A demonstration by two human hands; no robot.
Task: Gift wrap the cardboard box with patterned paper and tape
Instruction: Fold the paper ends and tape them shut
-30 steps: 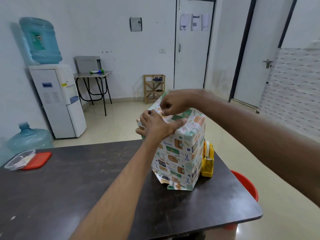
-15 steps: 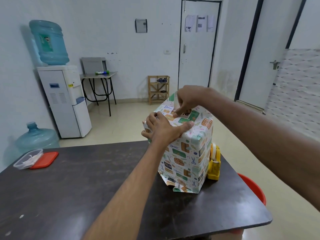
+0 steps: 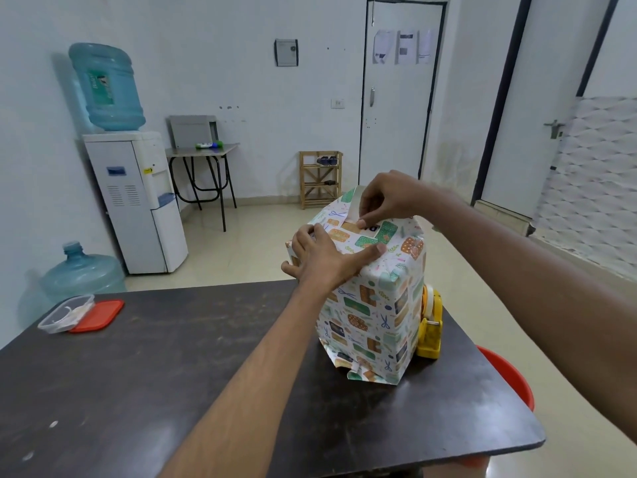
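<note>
Roughly there: box (image 3: 372,305) stands papered on the table (image 3: 155,374). Left hand (image 3: 320,258), fingers spread flat, presses the top flaps (image 3: 348,241) down. Right hand (image 3: 389,198) pinches a tape strip (image 3: 355,201) onto the seam under its fingertips, not yet sealed. Bottom edge, well below the fingers, looks ragged. Dark scuffed table, cooler (image 3: 138,201) far beyond, dispenser (image 3: 429,326) just beside box.

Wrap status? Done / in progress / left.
Done: patterned paper covers the box's visible sides, and the top flaps are folded over.
In hand: left hand presses the top flaps flat; right hand pinches a tape strip onto the top seam.
Left: finish taping the top. The bottom edge flares loose, so it probably needs folding and tape from the yellow dispenser.
</note>
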